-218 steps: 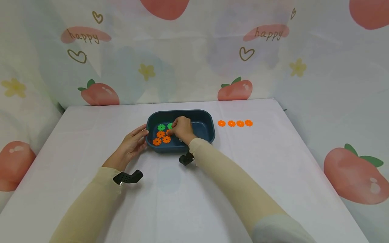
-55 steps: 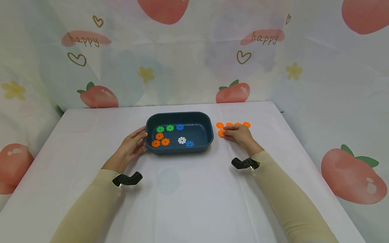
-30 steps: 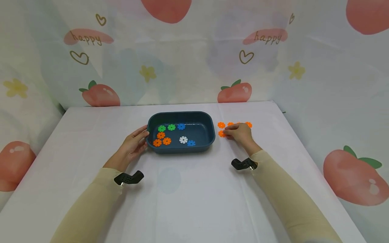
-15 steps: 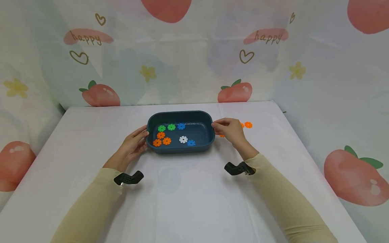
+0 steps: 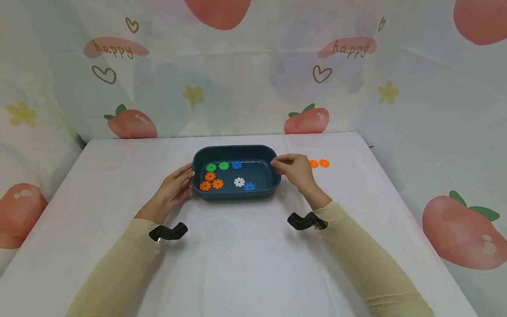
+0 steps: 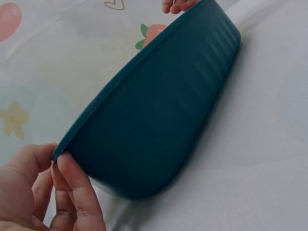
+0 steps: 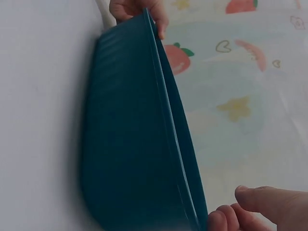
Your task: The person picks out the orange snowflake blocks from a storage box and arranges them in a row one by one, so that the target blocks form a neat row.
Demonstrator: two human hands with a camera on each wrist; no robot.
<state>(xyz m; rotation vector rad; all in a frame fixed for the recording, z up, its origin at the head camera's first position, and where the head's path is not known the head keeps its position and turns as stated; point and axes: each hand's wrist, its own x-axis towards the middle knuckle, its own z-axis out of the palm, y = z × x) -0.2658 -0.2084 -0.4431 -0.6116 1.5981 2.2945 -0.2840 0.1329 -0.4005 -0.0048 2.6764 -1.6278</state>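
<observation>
A dark blue-green plastic tub (image 5: 237, 195) stands on the table, with interlocking plastic discs inside. My left hand (image 5: 170, 191) pinches its left rim, thumb and fingers either side in the left wrist view. My right hand (image 5: 295, 171) is at the tub's right rim, fingertips over the edge; the right wrist view shows thumb and fingers apart with nothing between them. Inside lie three orange discs (image 5: 218, 184), two green discs (image 5: 223, 166), two blue discs (image 5: 249, 186) and a white disc (image 5: 239, 182). Orange discs (image 5: 324, 163) lie right of the tub, some hidden behind my right hand.
A white cloth (image 5: 237, 273) covers the table. Behind it hangs a printed curtain (image 5: 245, 97) with fruit, hearts and flowers. A black wrist camera is on each forearm, the left one (image 5: 168, 232) and the right one (image 5: 306, 221).
My right hand earlier took an orange disc from the tub and laid it below the table row. Since then it has let go and moved left to the tub's right rim. My left hand stays.
</observation>
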